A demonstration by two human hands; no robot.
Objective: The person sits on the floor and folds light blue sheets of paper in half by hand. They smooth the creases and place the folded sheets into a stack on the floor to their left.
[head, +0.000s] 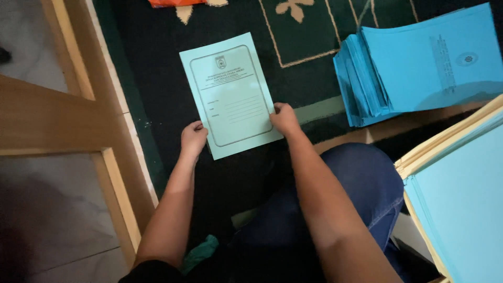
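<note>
Two hands hold one pale green booklet (232,94) flat on the dark carpet (157,105): left hand (193,139) pinches its lower-left edge, right hand (284,119) its lower-right edge. Its long axis runs away from the person, tilted slightly left. One blue stack (419,68) lies far right, another paper stack (461,204) near right.

pale green booklet cover (230,94) | printed border | flat on dark carpet | tilted slightly left

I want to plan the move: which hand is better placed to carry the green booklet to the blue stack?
Probably right. The right hand grips the green booklet on the edge facing the blue stack; the left hand holds the far corner.
</note>
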